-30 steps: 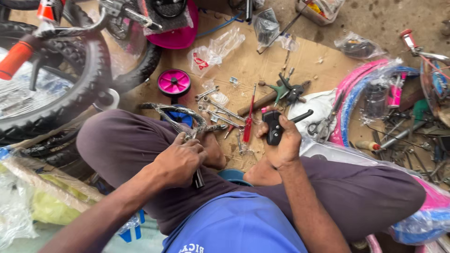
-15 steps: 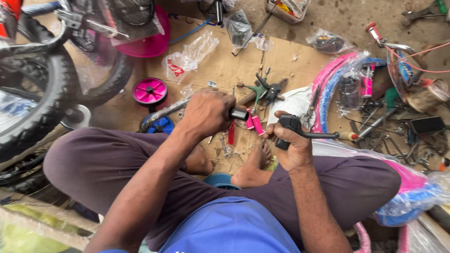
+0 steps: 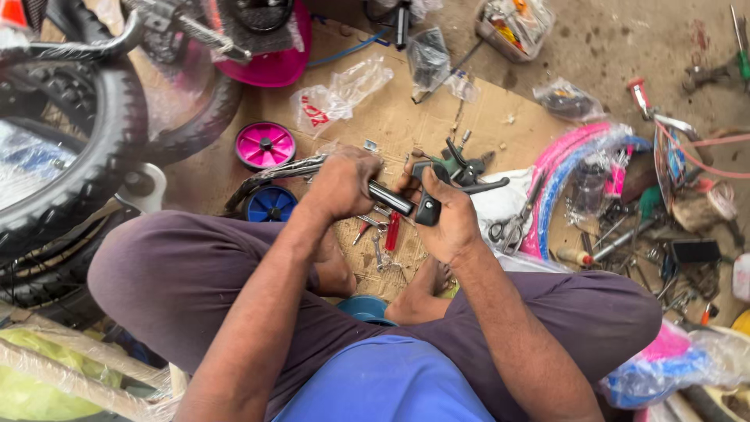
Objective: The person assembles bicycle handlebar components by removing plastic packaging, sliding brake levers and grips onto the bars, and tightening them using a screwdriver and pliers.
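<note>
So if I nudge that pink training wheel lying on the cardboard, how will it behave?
The pink training wheel lies flat on the cardboard, so it should slide, not roll. It looks like moulded plastic: probably light and stiff. Stood on edge, it would likely roll.

A pink wheel (image 3: 266, 145) lies beside a blue wheel (image 3: 271, 204).

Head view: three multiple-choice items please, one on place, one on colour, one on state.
1. Where does the blue wheel lie?
A. Beside the person's knee, under the pink wheel
B. On the cardboard's far edge
C. In the right hand

2. What colour is the screwdriver handle below the hands?
A. Green
B. Red
C. Yellow

3. How is the left hand?
A. Open, flat
B. Resting on the tyre
C. Closed round a metal bar

Key: 1 A, it sits just below the pink one; 2 B, plainly red; 3 C, its fingers wrap the bar.
</note>
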